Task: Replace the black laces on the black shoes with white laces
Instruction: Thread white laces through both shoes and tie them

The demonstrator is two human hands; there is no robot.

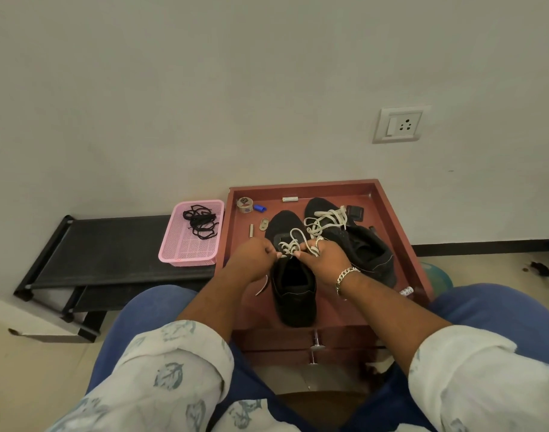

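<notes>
Where the near shoe stands: on the red-brown bench (pixel 388 210), toe toward the wall, heel toward the person.
Near shoe (pixel 293 294): black, upright, white lace (pixel 293 241) threaded over its tongue.
Left hand (pixel 252 255): fingers curled, pinching the white lace at the shoe's left side.
Right hand (pixel 324 258): fingers curled round the lace at the right side; ring and chain bracelet (pixel 344 275) worn.
Lace position: between both hands, touching the fingertips, loops rising just beyond them.
Far shoe (pixel 357 241): black, tipped on its side, already white-laced, just right of the right hand.
Pink basket (pixel 190 241): on the black rack (pixel 111 247) beside the bench, holding the black laces (pixel 201 224).
Small items: tape roll (pixel 245 205), blue cap (pixel 259 208), near the bench's far rim.
</notes>
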